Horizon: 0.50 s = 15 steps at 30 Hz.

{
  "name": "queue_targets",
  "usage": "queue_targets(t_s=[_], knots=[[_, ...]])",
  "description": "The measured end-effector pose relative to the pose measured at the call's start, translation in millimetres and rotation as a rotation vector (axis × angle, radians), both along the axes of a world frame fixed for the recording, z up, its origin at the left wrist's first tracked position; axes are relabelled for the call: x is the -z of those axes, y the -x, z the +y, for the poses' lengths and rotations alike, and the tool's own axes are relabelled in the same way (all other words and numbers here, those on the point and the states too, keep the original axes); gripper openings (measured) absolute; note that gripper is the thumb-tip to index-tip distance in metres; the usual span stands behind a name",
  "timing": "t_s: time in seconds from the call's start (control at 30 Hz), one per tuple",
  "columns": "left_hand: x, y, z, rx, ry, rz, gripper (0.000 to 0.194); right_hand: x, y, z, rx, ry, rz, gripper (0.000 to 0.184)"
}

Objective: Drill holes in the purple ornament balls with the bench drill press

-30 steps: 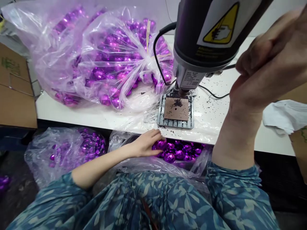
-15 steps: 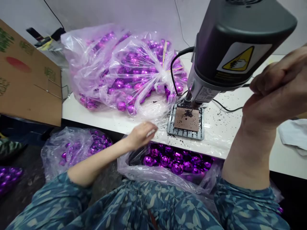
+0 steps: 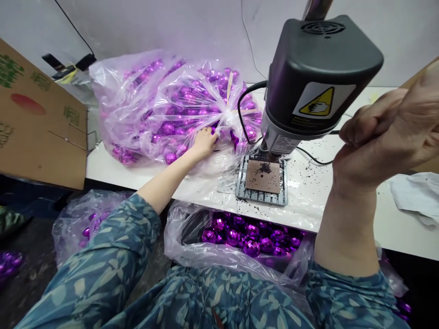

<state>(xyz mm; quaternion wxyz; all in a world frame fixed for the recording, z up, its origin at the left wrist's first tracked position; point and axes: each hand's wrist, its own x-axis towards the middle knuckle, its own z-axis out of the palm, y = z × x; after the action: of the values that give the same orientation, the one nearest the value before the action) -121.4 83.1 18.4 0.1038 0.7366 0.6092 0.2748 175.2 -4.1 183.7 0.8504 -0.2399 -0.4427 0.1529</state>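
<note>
My left hand [image 3: 205, 142] reaches to the gathered mouth of a clear plastic bag [image 3: 130, 109] full of shiny purple faceted balls. Its fingers curl beside purple balls there, and the fingertips are hidden. My right hand [image 3: 380, 128] is raised and closed round the end of a dark lever [image 3: 335, 132] on the side of a drill press [image 3: 318, 91]. Below the drill press, a brown square block [image 3: 263, 177] with a small hole lies on the grey slotted base [image 3: 240, 189]. Dark shavings lie on the block.
An open plastic-lined container [image 3: 192, 251] of purple balls sits under the table's front edge. Another bag [image 3: 68, 224] is at the lower left. A cardboard box [image 3: 41, 119] stands left, and a white cloth [image 3: 414, 196] lies right. A black cable loops by the drill press.
My left hand has moved up and away from the table's front edge to the bag's mouth. My right hand stays closed on the lever. The camera view has shifted slightly.
</note>
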Motion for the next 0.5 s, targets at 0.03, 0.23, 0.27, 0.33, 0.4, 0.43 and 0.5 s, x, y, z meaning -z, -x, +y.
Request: queue_targets(t_s=[0.03,0.23,0.27,0.33,0.4,0.43,0.5], knots=[[-5.6,-0.4,-7.5,0.01,-0.009,-0.09,0.029,0.0,-0.1,0.8,0.014,-0.059,-0.052,0.05],[-21.8,-21.9,-65.6,0.271,0.297,-0.916,0.042,-0.3,0.2,4.8,0.045,-0.175,-0.164,0.054],[-20.2,-28.4,-73.7,0.297,0.358,-0.996,0.042,-0.3,0.6,4.9,0.052,-0.183,-0.149,0.053],[-13.5,-42.5,-85.9,0.317,0.438,-1.106,0.043,0.4,1.1,4.6,0.05,-0.206,-0.142,0.05],[-3.5,-57.8,-93.6,0.314,0.451,-1.167,0.044,1.7,1.1,4.2,0.039,-0.215,-0.156,0.05],[2.3,-65.6,-96.0,0.311,0.437,-1.176,0.045,2.4,1.0,4.0,0.035,-0.213,-0.165,0.05],[14.5,-81.2,-99.0,0.303,0.378,-1.164,0.049,4.0,0.9,3.3,0.048,-0.199,-0.169,0.05]])
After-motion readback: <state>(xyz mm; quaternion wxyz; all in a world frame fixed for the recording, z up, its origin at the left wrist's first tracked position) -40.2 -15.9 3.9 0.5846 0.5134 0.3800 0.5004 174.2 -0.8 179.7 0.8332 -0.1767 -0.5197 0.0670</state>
